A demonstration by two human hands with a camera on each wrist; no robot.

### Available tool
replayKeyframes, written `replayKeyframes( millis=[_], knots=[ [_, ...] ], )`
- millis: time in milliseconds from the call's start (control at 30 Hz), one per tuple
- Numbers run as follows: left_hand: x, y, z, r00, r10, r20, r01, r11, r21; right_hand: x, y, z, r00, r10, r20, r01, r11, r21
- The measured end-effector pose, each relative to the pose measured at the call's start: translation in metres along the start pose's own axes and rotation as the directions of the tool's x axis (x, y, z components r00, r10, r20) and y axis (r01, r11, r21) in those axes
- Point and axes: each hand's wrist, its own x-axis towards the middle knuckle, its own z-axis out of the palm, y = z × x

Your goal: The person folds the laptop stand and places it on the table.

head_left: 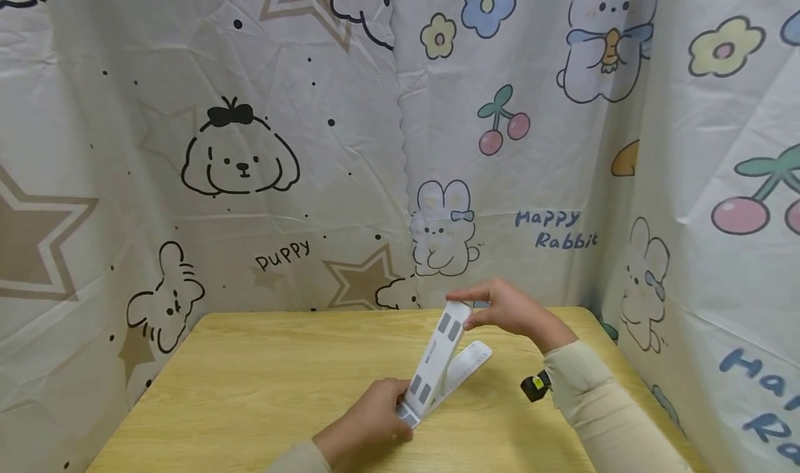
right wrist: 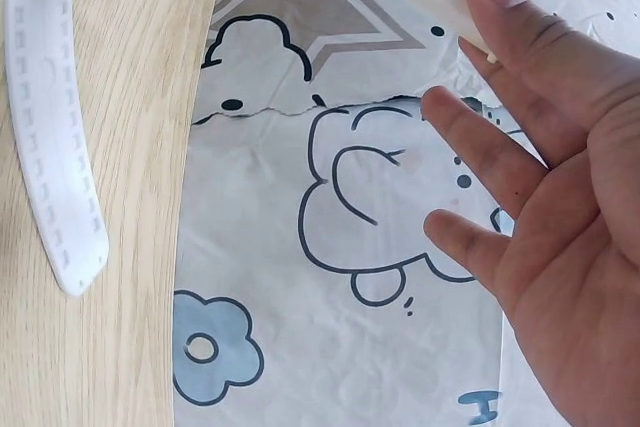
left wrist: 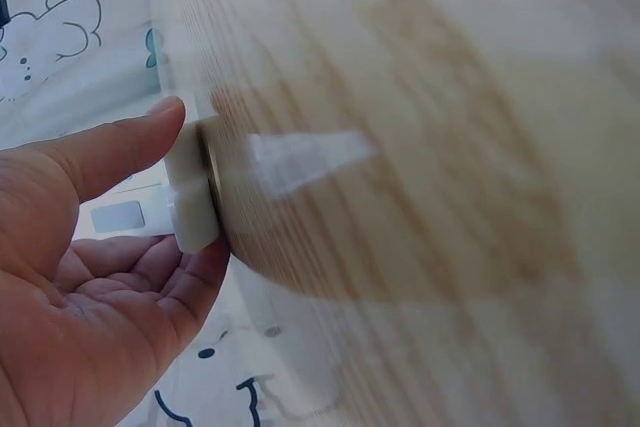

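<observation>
A white folding stand (head_left: 431,355) with grey pads is tilted up over the table, its two arms spread in a V. My left hand (head_left: 375,410) grips its lower, joined end between thumb and fingers. In the left wrist view, that white end (left wrist: 195,197) sits right at the wooden surface. My right hand (head_left: 512,310) pinches the top of the padded arm between thumb and forefinger, the other fingers loosely spread in the right wrist view. The second arm (right wrist: 55,137), lined with rows of small notches, leans lower and away from the right hand.
The light wooden table (head_left: 269,369) reaches back to a printed curtain (head_left: 350,174) that surrounds it at the rear and sides. A small black thing with a yellow patch (head_left: 535,387) shows beside the right sleeve (head_left: 600,389).
</observation>
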Motion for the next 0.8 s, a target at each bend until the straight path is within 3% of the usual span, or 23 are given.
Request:
replayKeyframes(
  millis=[100, 300, 500, 800],
  knots=[
    [0.0, -0.001, 0.0, 1.0, -0.011, 0.013, 0.011, 1.0, -0.001, -0.004, -0.002, 0.002, 1.0, 0.023, -0.013, -0.023, 1.0, -0.009],
    [0.001, -0.002, -0.01, 0.998, 0.042, 0.046, -0.046, 0.995, 0.087, -0.014, -0.007, 0.005, 0.994, 0.098, -0.049, -0.097, 0.995, 0.02],
    [0.003, -0.002, -0.017, 0.995, 0.081, 0.058, -0.09, 0.983, 0.16, -0.024, -0.003, 0.006, 0.994, 0.088, -0.066, -0.083, 0.994, 0.07],
    [0.003, -0.007, -0.013, 0.995, 0.095, 0.039, -0.1, 0.983, 0.152, -0.035, 0.007, 0.018, 0.989, 0.111, -0.098, -0.082, 0.961, 0.265]
  ],
)
